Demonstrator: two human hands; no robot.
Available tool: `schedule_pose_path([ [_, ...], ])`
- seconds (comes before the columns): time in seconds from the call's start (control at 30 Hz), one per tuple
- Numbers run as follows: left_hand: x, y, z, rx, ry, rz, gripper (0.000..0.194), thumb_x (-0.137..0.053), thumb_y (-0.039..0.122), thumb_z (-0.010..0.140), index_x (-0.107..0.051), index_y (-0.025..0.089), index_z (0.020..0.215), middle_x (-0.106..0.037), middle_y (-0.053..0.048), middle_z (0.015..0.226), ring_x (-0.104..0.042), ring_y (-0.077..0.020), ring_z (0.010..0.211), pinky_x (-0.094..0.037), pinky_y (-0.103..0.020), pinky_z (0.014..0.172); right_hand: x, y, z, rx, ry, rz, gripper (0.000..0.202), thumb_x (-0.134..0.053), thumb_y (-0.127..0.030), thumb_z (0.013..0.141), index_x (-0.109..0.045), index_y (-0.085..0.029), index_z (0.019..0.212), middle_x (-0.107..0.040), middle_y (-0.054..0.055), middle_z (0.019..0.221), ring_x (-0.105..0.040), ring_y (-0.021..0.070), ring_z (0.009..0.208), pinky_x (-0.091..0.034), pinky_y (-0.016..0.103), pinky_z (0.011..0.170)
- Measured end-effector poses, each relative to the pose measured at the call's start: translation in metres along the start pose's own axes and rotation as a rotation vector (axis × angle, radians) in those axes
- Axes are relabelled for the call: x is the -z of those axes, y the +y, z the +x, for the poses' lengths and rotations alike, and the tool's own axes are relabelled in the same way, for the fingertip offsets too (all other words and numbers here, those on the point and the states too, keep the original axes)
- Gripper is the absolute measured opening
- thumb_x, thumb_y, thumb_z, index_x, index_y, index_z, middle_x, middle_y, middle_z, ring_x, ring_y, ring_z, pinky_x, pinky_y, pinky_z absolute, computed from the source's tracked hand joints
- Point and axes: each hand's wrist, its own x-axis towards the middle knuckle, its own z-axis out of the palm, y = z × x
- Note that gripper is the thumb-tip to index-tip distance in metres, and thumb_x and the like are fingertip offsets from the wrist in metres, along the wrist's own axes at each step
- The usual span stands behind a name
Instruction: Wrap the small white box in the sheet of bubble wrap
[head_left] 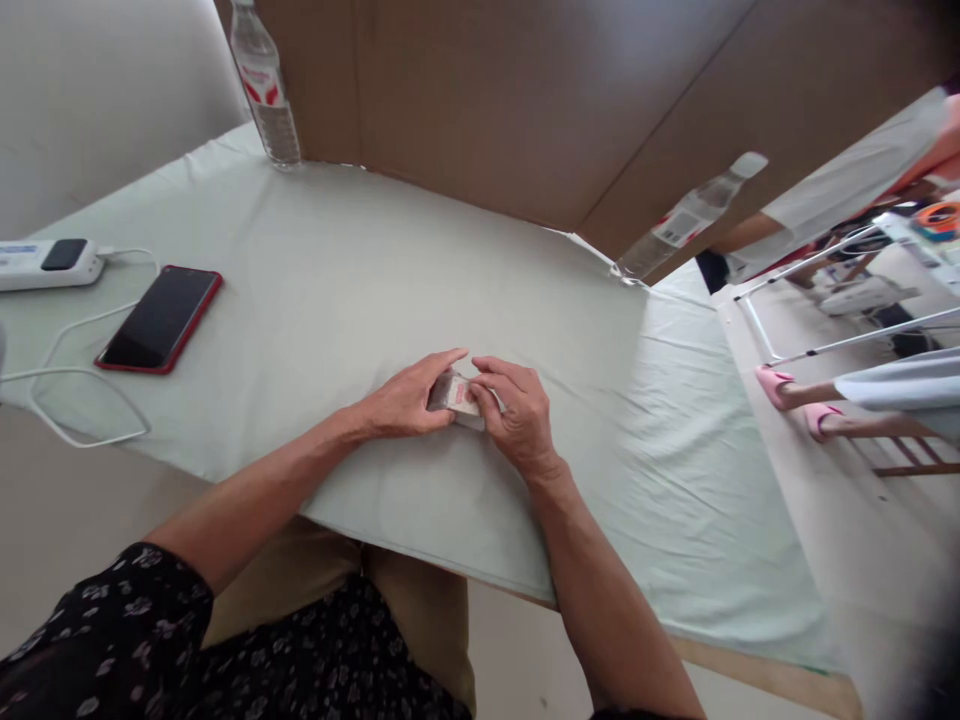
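Note:
A small flat box point(460, 394), pale with red print and a dark left part, is between my hands just above or on the cloth-covered table point(390, 270). My left hand point(409, 396) grips its left end, thumb on the near side and fingers on the far side. On the opposite end, the thumb and bent fingers of my right hand point(519, 408) close on the edge near the printed face. My fingers hide part of the box, and what it contains cannot be seen.
A phone in a red case point(159, 320) lies at the left by a white cable point(82, 372) and a power strip point(52, 263). Cardboard panels point(480, 100) stand behind, with one bottle point(266, 90) at left and another point(686, 220) at right. Another person's legs point(877, 405) show beyond.

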Motion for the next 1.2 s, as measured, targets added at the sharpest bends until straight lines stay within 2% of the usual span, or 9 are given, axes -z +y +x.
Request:
schedule_pose_path([
  [0.2,-0.002,0.006,-0.002,-0.094,-0.039,-0.007,0.083,-0.067,0.025,0.074,-0.034,0.018,0.15,-0.054,-0.015,0.134,-0.058,-0.0258,0.111,-0.049,-0.042,0.098,0.008,-0.001,0.005,-0.141,0.175,0.112,0.012,-0.052,-0.025,0.096,-0.062,-0.022,0.09,-0.072,0.01,0.108,-0.068,0.0227,0.105,-0.052,0.041,0.091],
  [0.3,-0.002,0.008,-0.002,-0.073,-0.078,-0.055,0.087,-0.071,0.029,0.074,-0.032,0.02,0.152,-0.052,-0.014,0.137,-0.057,-0.0265,0.113,-0.048,-0.043,0.1,0.014,0.001,0.008,-0.2,0.225,0.137,0.013,-0.052,-0.028,0.096,-0.061,-0.022,0.089,-0.071,0.009,0.108,-0.067,0.0222,0.104,-0.051,0.042,0.094],
  [0.43,-0.002,0.008,-0.003,-0.074,-0.108,-0.112,0.091,-0.072,0.025,0.073,-0.029,0.023,0.153,-0.048,-0.014,0.145,-0.055,-0.0267,0.123,-0.043,-0.044,0.108,0.017,0.009,0.009,-0.315,0.249,0.194,0.015,-0.054,-0.031,0.095,-0.062,-0.021,0.088,-0.071,0.01,0.11,-0.067,0.0213,0.104,-0.051,0.04,0.092],
  [0.67,-0.001,0.014,-0.003,-0.079,-0.154,-0.166,0.08,-0.07,0.021,0.073,-0.038,0.024,0.146,-0.054,-0.012,0.14,-0.057,-0.0261,0.122,-0.044,-0.042,0.105,0.014,0.027,0.007,-0.599,0.295,0.364,0.021,-0.058,-0.038,0.09,-0.064,-0.02,0.082,-0.073,0.011,0.107,-0.068,0.021,0.098,-0.053,0.039,0.088],
  [0.77,0.001,0.019,-0.002,-0.05,-0.194,-0.132,0.061,-0.068,0.02,0.074,-0.051,0.021,0.132,-0.062,-0.009,0.126,-0.06,-0.0247,0.113,-0.048,-0.038,0.097,0.019,0.034,0.006,-0.718,0.227,0.472,0.025,-0.06,-0.044,0.088,-0.065,-0.019,0.086,-0.073,0.01,0.105,-0.069,0.0193,0.091,-0.054,0.035,0.079],
  [0.9,0.002,0.019,-0.001,0.004,-0.132,-0.1,0.042,-0.069,0.023,0.072,-0.058,0.02,0.113,-0.065,-0.005,0.109,-0.062,-0.022,0.098,-0.049,-0.034,0.086,0.031,0.042,0.004,-0.819,-0.091,0.703,0.049,-0.067,-0.053,0.08,-0.063,-0.021,0.117,-0.074,0.008,0.103,-0.068,0.0196,0.084,-0.054,0.032,0.068],
  [1.0,0.0,0.014,0.001,0.029,-0.042,-0.108,0.043,-0.069,0.024,0.072,-0.055,0.02,0.112,-0.063,-0.004,0.106,-0.061,-0.0203,0.094,-0.049,-0.033,0.084,0.031,0.041,0.003,-0.832,-0.265,0.769,0.066,-0.077,-0.046,0.072,-0.057,-0.02,0.129,-0.072,0.004,0.091,-0.065,0.0174,0.073,-0.052,0.03,0.063],
  [1.1,-0.002,0.009,0.002,-0.029,0.029,-0.073,0.04,-0.067,0.02,0.071,-0.053,0.019,0.108,-0.06,-0.006,0.108,-0.059,-0.0203,0.096,-0.049,-0.033,0.086,0.019,0.032,0.004,-0.788,-0.252,0.784,0.05,-0.076,-0.04,0.071,-0.062,-0.019,0.114,-0.068,-0.001,0.079,-0.059,0.0137,0.065,-0.045,0.026,0.056],
  [1.2,-0.005,0.006,0.003,-0.107,0.018,-0.04,0.04,-0.067,0.017,0.071,-0.052,0.02,0.108,-0.057,-0.01,0.12,-0.056,-0.0231,0.108,-0.048,-0.037,0.093,0.006,0.025,0.005,-0.764,-0.096,0.721,0.024,-0.07,-0.039,0.073,-0.064,-0.019,0.085,-0.06,-0.004,0.066,-0.05,0.0109,0.056,-0.039,0.024,0.051],
])
